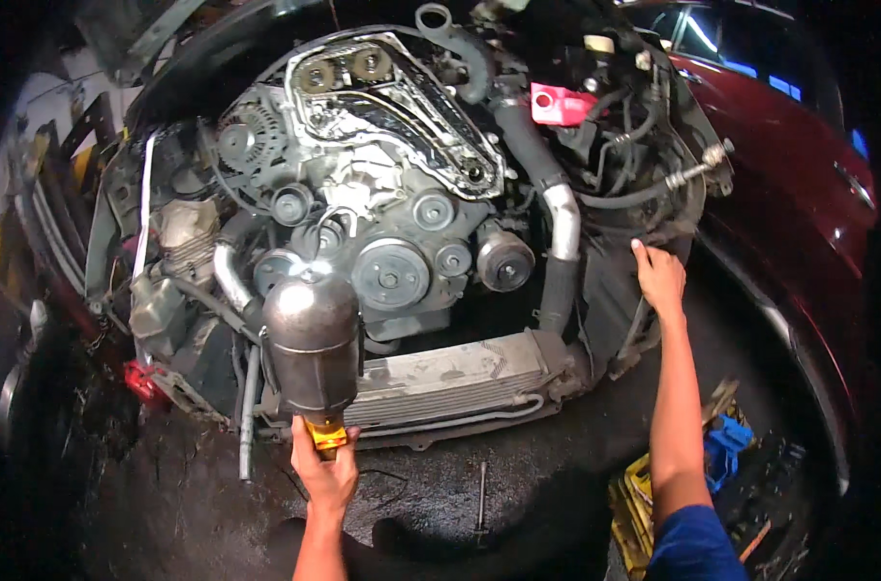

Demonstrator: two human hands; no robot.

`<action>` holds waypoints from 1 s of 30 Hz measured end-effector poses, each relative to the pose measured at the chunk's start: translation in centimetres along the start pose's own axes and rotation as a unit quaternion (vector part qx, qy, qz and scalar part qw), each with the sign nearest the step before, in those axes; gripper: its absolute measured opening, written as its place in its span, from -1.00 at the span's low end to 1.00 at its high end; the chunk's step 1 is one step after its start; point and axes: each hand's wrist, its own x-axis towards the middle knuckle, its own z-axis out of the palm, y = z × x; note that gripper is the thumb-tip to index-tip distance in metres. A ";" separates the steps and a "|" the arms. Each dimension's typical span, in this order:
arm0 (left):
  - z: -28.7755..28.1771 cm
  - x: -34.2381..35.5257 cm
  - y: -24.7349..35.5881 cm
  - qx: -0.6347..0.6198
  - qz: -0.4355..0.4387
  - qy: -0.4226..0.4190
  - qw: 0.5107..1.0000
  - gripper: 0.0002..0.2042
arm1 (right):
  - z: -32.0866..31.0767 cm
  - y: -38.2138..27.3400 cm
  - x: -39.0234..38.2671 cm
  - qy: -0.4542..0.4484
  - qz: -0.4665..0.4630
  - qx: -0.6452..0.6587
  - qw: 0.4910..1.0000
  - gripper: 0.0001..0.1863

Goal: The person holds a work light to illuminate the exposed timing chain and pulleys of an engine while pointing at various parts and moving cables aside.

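My left hand [326, 476] is wrapped round the yellow handle of a work lamp [312, 349]. The lamp has a rounded, dull metal housing and stands upright before the engine, a bright glow at its top. My right arm reaches forward, and my right hand [661, 279] is at the dark panel [610, 281] right of the radiator. Its fingers are curled, and whatever they hold is hidden. Between and beyond my hands is a car engine [363, 179] with its front exposed. A chain [426, 121] shows inside the uncovered upper case, and a large pulley [390, 275] sits lower down.
A radiator [440, 378] crosses the front low down. Hoses [530, 140] run along the engine's right. A long metal tool [481, 499] is on the wet, dark floor. At lower right are a yellow toolbox [632, 508] and a blue object [728, 445]. A dark red car [779, 165] flanks the right.
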 end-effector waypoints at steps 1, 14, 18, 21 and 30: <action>0.1 0.6 0.3 0.006 -0.002 0.008 1.000 -0.36 | 0.0 -0.2 -0.1 0.001 0.002 0.004 1.000 -0.39; -0.4 15.0 9.4 -0.090 0.016 0.049 0.995 -0.34 | -0.2 1.1 0.6 0.018 0.010 0.002 1.000 -0.43; -2.3 13.8 8.2 -0.063 0.026 0.083 0.994 -0.36 | 1.0 0.1 0.3 0.024 -0.013 0.016 0.999 -0.44; -2.4 13.4 9.0 -0.087 0.009 0.074 0.993 -0.36 | 0.7 1.0 0.3 0.050 -0.037 0.009 0.998 -0.43; -5.3 13.0 8.3 -0.058 0.006 0.085 0.995 -0.34 | 1.2 0.9 0.3 0.062 -0.034 0.020 0.997 -0.39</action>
